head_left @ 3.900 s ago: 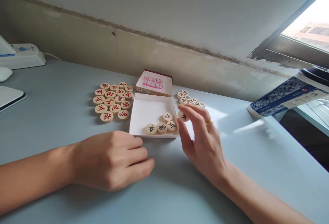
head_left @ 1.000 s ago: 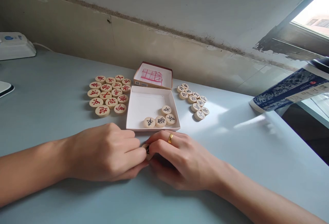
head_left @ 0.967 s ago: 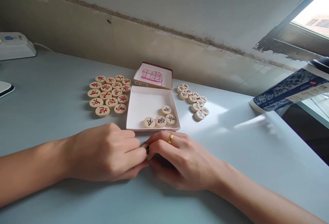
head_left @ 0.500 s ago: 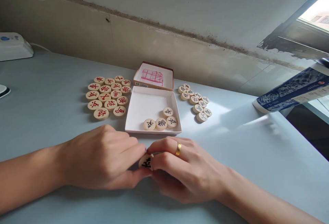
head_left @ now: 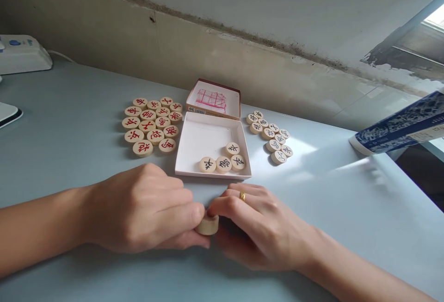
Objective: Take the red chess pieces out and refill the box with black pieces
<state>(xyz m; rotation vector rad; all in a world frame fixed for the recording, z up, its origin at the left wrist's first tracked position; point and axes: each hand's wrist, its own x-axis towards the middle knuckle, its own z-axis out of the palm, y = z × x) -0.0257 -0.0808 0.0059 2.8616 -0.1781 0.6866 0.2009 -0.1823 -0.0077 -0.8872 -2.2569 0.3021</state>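
Between my two hands, just in front of the box, is a round wooden xiangqi piece (head_left: 208,225), its plain side edge facing me and its top partly covered by fingers. My left hand (head_left: 149,212) pinches it from the left with thumb and fingers. From the right, my right hand (head_left: 255,225), with a gold ring, has its fingertips on the piece too. Beyond them lies an open white box (head_left: 199,138), where several black-marked pieces (head_left: 224,164) sit along the near and right sides.
Left of the box, several red-marked pieces (head_left: 147,126) lie grouped. To its right are several black-marked pieces (head_left: 268,133). The box lid (head_left: 234,103) with pink lines leans behind. A blue patterned container (head_left: 391,131) lies at far right; a white device (head_left: 26,54) stands far left.
The piece has been tilted in my fingers, so its side edge shows instead of its marked face. The whole view has shifted slightly, with the table things appearing farther right.
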